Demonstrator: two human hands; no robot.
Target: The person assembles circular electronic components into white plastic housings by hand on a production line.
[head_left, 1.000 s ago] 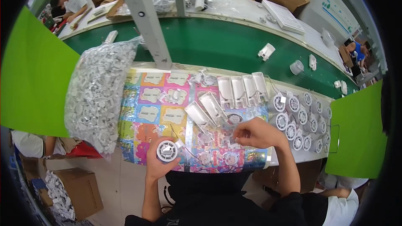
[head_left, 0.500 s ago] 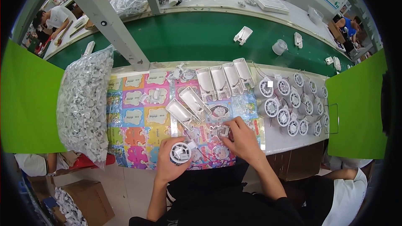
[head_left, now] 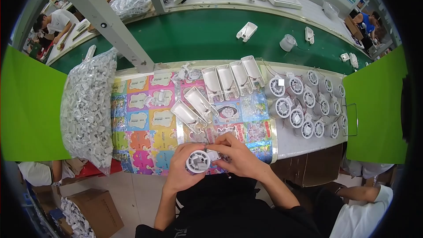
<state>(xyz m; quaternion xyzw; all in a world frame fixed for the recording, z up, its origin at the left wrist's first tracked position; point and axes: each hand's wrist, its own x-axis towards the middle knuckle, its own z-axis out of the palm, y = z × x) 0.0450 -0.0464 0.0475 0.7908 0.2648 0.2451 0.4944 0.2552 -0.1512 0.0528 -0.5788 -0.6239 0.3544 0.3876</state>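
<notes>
My left hand (head_left: 179, 167) is wrapped around a white round cup-shaped unit (head_left: 198, 161), its spoked open end facing up with small parts inside. Beside it, my right hand (head_left: 235, 155) pinches a small white plastic part (head_left: 213, 155) against the unit's right side; the fingers partly hide this part. Just beyond my hands, two white scoop-shaped housings (head_left: 188, 115) lie tilted on the colourful printed mat (head_left: 165, 139). Further back stand several more such housings (head_left: 228, 81) in a row, with short wires inside.
Many wired round units (head_left: 296, 117) stand on the right. A clear bag of small white parts (head_left: 88, 114) leans at the left, by a green panel (head_left: 35, 105). Behind runs a green belt (head_left: 189, 37) carrying loose pieces. A grey post (head_left: 103, 22) rises at the left.
My right hand has moved left from the mat to the round unit, bringing the small white part against it. The left hand's unit has shifted slightly right. Pieces on the belt have slid a little left.
</notes>
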